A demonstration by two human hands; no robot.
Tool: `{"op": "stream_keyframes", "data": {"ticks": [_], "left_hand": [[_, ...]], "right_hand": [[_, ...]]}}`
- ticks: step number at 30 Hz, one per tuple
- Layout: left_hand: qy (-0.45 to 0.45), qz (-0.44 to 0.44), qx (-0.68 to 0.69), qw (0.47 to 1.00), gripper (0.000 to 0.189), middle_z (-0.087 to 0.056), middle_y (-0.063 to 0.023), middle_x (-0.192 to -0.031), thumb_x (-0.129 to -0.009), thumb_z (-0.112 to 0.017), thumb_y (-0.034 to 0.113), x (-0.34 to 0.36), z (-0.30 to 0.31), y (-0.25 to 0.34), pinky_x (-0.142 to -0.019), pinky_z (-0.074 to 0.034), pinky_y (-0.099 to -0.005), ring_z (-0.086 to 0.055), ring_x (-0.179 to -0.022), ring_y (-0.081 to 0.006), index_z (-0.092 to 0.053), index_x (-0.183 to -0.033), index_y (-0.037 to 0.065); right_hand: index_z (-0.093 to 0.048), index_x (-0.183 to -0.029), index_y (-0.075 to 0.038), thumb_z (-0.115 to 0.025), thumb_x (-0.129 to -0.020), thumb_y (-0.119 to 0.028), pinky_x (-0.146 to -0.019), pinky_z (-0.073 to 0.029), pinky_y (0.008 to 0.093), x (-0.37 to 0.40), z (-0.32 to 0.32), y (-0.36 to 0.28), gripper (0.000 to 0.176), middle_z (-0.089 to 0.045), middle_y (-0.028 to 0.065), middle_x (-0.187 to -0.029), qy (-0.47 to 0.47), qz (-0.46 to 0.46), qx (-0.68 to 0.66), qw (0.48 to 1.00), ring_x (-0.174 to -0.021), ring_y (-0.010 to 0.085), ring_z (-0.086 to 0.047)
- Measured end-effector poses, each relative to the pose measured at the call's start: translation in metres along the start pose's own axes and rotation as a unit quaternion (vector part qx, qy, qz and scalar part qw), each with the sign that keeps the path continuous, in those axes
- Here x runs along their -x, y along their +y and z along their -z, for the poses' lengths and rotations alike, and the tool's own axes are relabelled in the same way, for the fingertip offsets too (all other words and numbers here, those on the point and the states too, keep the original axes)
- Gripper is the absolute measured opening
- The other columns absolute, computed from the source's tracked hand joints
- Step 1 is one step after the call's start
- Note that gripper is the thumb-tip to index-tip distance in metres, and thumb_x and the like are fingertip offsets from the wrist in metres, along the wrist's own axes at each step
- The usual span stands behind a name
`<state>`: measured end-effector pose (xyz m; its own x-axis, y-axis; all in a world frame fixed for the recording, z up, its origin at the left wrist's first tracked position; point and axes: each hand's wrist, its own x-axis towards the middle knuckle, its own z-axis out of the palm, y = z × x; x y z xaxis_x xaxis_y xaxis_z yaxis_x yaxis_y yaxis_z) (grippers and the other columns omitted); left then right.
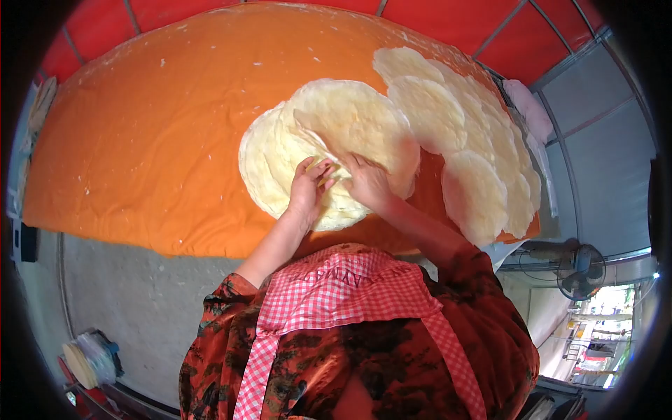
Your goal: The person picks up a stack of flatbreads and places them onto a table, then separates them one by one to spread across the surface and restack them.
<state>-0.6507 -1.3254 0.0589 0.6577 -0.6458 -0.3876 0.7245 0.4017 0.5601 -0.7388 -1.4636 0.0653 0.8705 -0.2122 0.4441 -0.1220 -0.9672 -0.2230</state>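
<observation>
A stack of thin, round, pale flatbreads (262, 157) lies on the orange cloth in front of me. Its top flatbread (357, 115) is partly lifted, with a raised edge running down toward my fingers. My left hand (310, 185) is at the lower end of that edge, fingers curled and closed on it. Close beside it, my right hand (365, 182) grips the same flatbread, its fingertips pressed together over the edge. The sheet's underside and my thumb tips are hidden.
Overlapping flatbreads (483, 140) are spread at the right of the orange cloth (154, 140). Red panels (448, 24) border the far side. A fan (581, 271) stands at the right, and a wrapped stack of round things (91, 359) is at lower left.
</observation>
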Motion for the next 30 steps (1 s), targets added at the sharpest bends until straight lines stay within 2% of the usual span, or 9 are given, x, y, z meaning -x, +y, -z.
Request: {"op": "stream_keyframes", "data": {"ticks": [3,5,7,10,12,16,18,25,30], "left_hand": [[-0.024,-0.039,-0.042,0.998,0.043,-0.057,-0.0113,-0.109,-0.088,-0.053,0.003,0.006,-0.012,-0.003,-0.084,-0.047,-0.0309,-0.056,-0.101,-0.0210,-0.038,-0.129,0.004],[0.038,-0.102,-0.127,0.986,0.038,-0.056,-0.0104,-0.107,-0.087,-0.053,0.002,-0.009,0.003,-0.003,-0.084,-0.047,-0.0308,-0.056,-0.098,-0.0199,-0.042,-0.124,0.003],[0.105,-0.179,-0.174,0.963,0.033,-0.056,-0.0085,-0.100,-0.086,-0.052,0.000,-0.027,0.014,0.011,-0.080,-0.049,-0.0306,-0.056,-0.087,-0.0183,-0.047,-0.118,0.000],[0.130,-0.070,-0.162,0.976,0.021,-0.057,-0.0093,-0.091,-0.086,-0.052,0.001,-0.042,0.021,0.030,-0.070,-0.050,-0.0302,-0.056,-0.075,-0.0191,-0.052,-0.107,-0.002],[0.102,-0.030,-0.172,0.979,0.016,-0.057,-0.0100,-0.088,-0.086,-0.051,0.002,-0.047,0.020,0.032,-0.067,-0.051,-0.0302,-0.056,-0.071,-0.0197,-0.054,-0.102,-0.002],[0.096,0.019,-0.183,0.978,0.011,-0.057,-0.0099,-0.086,-0.085,-0.051,0.002,-0.062,0.023,0.019,-0.065,-0.051,-0.0312,-0.056,-0.070,-0.0201,-0.055,-0.095,-0.001],[0.086,0.040,-0.190,0.977,0.008,-0.057,-0.0096,-0.084,-0.083,-0.053,0.002,-0.061,0.022,0.024,-0.060,-0.049,-0.0305,-0.055,-0.070,-0.0193,-0.055,-0.091,0.000],[0.019,0.097,-0.104,0.990,0.022,-0.058,-0.0108,-0.089,-0.082,-0.049,-0.006,-0.079,0.023,0.011,-0.063,-0.056,-0.0342,-0.058,-0.073,-0.0217,-0.053,-0.102,0.001],[0.020,0.078,-0.014,0.997,0.031,-0.058,-0.0095,-0.093,-0.081,-0.045,-0.010,-0.072,0.012,-0.001,-0.066,-0.058,-0.0390,-0.059,-0.076,-0.0221,-0.051,-0.106,0.007]], "right_hand": [[-0.067,-0.097,-0.001,-0.056,-0.079,-0.005,-0.067,-0.050,0.0452,-0.060,0.012,0.051,0.021,-0.066,0.0202,-0.078,-0.206,-0.168,0.064,0.962,-0.073,0.0360,-0.066],[-0.068,-0.091,-0.002,-0.058,-0.078,-0.010,-0.068,-0.049,0.0470,-0.116,0.040,0.100,0.018,-0.067,0.0204,-0.078,-0.082,-0.153,0.067,0.983,-0.076,0.0360,-0.065],[-0.068,-0.082,-0.001,-0.055,-0.077,-0.008,-0.068,-0.048,0.0494,-0.153,0.129,0.062,0.015,-0.065,0.0223,-0.076,-0.006,-0.082,0.112,0.990,-0.074,0.0394,-0.064],[-0.069,-0.080,-0.003,-0.053,-0.077,-0.008,-0.066,-0.049,0.0489,-0.148,0.148,0.047,0.017,-0.064,0.0221,-0.076,-0.013,-0.012,0.158,0.987,-0.073,0.0393,-0.064],[-0.069,-0.084,-0.005,-0.054,-0.076,-0.008,-0.064,-0.049,0.0474,-0.133,0.115,0.051,0.017,-0.063,0.0195,-0.071,-0.051,0.011,0.237,0.970,-0.069,0.0370,-0.063],[-0.071,-0.100,-0.015,-0.050,-0.070,0.007,-0.063,-0.050,0.0442,-0.063,-0.004,0.052,0.042,-0.067,0.0141,-0.078,-0.022,0.020,0.090,0.995,-0.069,0.0311,-0.065],[-0.066,-0.078,-0.008,-0.054,-0.069,-0.001,-0.062,-0.049,0.0474,-0.037,-0.042,0.048,0.016,-0.064,0.0179,-0.071,-0.066,0.005,0.073,0.995,-0.068,0.0345,-0.064],[-0.064,-0.076,-0.004,-0.054,-0.068,-0.002,-0.065,-0.050,0.0461,-0.049,-0.025,0.041,0.013,-0.065,0.0173,-0.075,-0.120,-0.016,0.074,0.990,-0.072,0.0357,-0.065],[-0.061,-0.101,-0.002,-0.061,-0.076,-0.015,-0.080,-0.049,0.0432,-0.033,-0.025,0.036,0.028,-0.063,0.0181,-0.103,-0.130,-0.009,0.051,0.990,-0.095,0.0334,-0.062]]}}
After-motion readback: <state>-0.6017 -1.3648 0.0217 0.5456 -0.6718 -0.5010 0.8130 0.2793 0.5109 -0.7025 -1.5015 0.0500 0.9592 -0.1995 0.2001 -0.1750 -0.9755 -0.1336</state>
